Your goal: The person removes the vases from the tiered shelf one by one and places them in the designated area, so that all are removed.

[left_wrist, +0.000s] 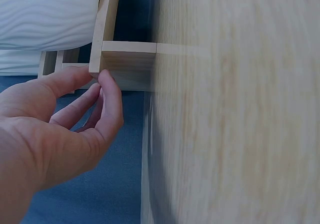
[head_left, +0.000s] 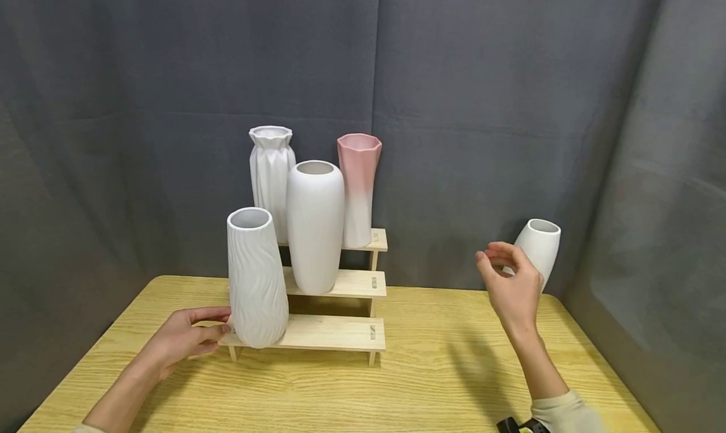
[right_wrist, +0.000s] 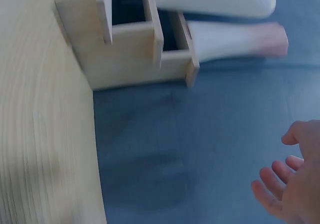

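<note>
At the left end of the lowest shelf of a three-step wooden stand [head_left: 334, 332], my left hand [head_left: 184, 338] pinches the plank's corner. The left wrist view shows the thumb and fingertips of that hand [left_wrist: 75, 108] on either side of the plank end [left_wrist: 97, 58]. Just beside it, a white vase with wavy ridges [head_left: 258, 288] stands upright on this shelf. My right hand [head_left: 516, 288] is raised over the right of the table, fingers loosely curved and holding nothing. Behind it, partly hidden, stands a small plain white vase [head_left: 541, 247]. The right wrist view shows the same hand [right_wrist: 295, 184] apart from everything.
A tall smooth white vase [head_left: 315, 231] stands on the middle shelf. The top shelf bears a pleated white vase [head_left: 271, 174] and a pink-to-white vase [head_left: 359, 187]. Grey curtains [head_left: 454, 137] enclose the wooden table [head_left: 431, 382] at the back and sides.
</note>
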Tool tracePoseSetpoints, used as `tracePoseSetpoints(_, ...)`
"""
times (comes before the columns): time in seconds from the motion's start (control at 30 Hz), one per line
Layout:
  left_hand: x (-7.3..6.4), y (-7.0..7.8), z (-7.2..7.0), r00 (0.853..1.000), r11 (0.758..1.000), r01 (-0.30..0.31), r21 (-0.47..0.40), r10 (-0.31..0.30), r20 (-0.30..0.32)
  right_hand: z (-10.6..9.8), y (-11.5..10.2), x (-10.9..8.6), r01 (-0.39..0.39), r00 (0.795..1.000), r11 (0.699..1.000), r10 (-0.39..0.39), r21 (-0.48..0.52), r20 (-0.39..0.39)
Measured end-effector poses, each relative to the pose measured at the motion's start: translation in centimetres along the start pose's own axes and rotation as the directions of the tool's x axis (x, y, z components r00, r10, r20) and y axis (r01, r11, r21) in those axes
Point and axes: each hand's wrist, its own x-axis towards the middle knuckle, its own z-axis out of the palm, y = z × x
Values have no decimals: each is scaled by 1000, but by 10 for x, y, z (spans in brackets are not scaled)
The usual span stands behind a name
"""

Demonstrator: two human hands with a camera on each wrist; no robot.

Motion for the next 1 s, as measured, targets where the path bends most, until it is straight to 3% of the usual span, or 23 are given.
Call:
tracePoseSetpoints(0.13, -2, -3, 1, 1000, 1000, -14, -13, 14, 8, 11, -17, -13, 27, 996, 999, -31, 40, 82)
tracePoseSetpoints(0.27, -2, -5, 2, 1000, 1000, -11, -26, 12, 14, 23, -30, -27, 5, 985, 994, -23, 106, 168)
tracePoseSetpoints(0.63, 0, -2, -1, 1000, 999, -27, -24, 26, -13, 60, -63, -61, -81, 927, 977, 1, 198, 376)
tracePoseSetpoints(0.83, 0, -3, -4, 999, 998, -48, -28, 47, -16, 90, -78, -80, -108, 885, 959, -27, 261, 465)
tracePoseSetpoints(1.0, 2, -4, -1, 998, 997, -55, -48, 55, -15, 119, -91, -98, -149, 824, 942, -50, 302, 564)
